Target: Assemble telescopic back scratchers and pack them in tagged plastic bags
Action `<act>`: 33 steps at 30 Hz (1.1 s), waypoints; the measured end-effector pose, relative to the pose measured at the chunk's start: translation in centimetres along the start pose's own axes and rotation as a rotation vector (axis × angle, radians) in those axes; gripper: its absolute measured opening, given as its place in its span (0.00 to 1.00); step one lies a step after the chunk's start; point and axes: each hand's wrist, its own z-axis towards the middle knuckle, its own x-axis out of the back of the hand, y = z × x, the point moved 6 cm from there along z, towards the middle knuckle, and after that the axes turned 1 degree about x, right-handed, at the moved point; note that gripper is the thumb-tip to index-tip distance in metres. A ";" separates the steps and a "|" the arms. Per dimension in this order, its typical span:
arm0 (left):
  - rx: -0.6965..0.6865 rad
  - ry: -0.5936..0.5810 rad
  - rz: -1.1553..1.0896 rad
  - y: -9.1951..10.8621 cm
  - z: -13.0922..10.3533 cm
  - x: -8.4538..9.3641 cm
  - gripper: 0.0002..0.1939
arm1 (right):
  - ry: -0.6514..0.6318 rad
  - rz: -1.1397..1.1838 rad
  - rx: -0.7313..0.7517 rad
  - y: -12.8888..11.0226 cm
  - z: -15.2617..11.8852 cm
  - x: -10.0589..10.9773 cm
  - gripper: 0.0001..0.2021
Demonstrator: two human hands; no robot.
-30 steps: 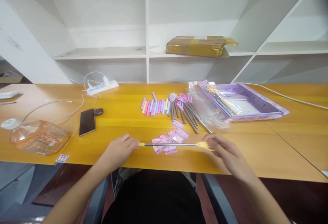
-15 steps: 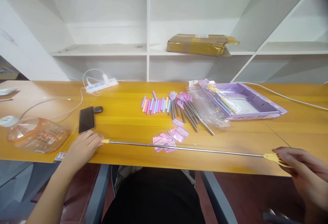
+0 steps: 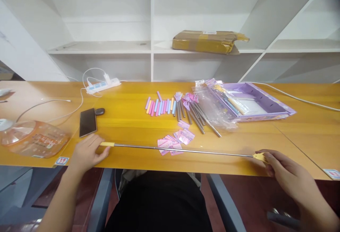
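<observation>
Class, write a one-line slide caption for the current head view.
A yellow-ended metal rod spans from left hand to right hand, passing over pink cards on a wooden table.

A: Which writing can you read on the desk (image 3: 127, 124)?

B: On the small sticker with blue border (image 3: 62, 161), at the left of the front edge, is a number. The first digit is 3; the second looks like 9, but I am not fully sure.

A: And the right-hand sticker (image 3: 332, 174)?

B: It has some marking, too blurred for me.

A: What about the orange bottle (image 3: 34, 138)?

B: Its side carries reddish lettering, which I cannot make out.

A: The pink cards (image 3: 186, 136)?

B: They are printed, too small for reading.

A: The cardboard box (image 3: 198, 43)?

B: Its white label (image 3: 209, 32) is also unreadable.
</observation>
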 end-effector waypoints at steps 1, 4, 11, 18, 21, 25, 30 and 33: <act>-0.026 0.047 0.011 0.4 0.0 0.2 0.09 | -0.026 -0.018 -0.014 0.1 0.1 -0.3 0.27; -0.072 0.146 0.020 1.2 0.1 0.8 0.08 | -0.079 -0.009 -0.068 0.4 0.3 -1.0 0.22; -0.025 0.128 -0.091 2.5 1.3 0.9 0.08 | -0.069 -0.025 -0.023 -1.5 -0.7 -1.5 0.18; 0.046 -0.028 -0.333 8.6 4.1 -1.5 0.05 | -0.098 0.153 0.152 -11.6 -5.2 -6.0 0.20; 0.099 0.007 -0.383 11.8 5.4 -1.8 0.05 | -0.091 0.227 0.257 -16.4 -8.3 -8.3 0.18; 0.146 -0.047 -0.453 15.0 6.2 -3.0 0.06 | -0.160 0.383 0.438 -20.4 -12.4 -11.1 0.15; 0.191 -0.163 -0.571 15.5 5.7 -5.4 0.06 | -0.258 0.446 0.504 -20.3 -13.2 -13.2 0.14; 0.201 -0.254 -0.620 15.2 5.4 -6.2 0.08 | -0.287 0.411 0.526 -19.9 -12.4 -13.5 0.13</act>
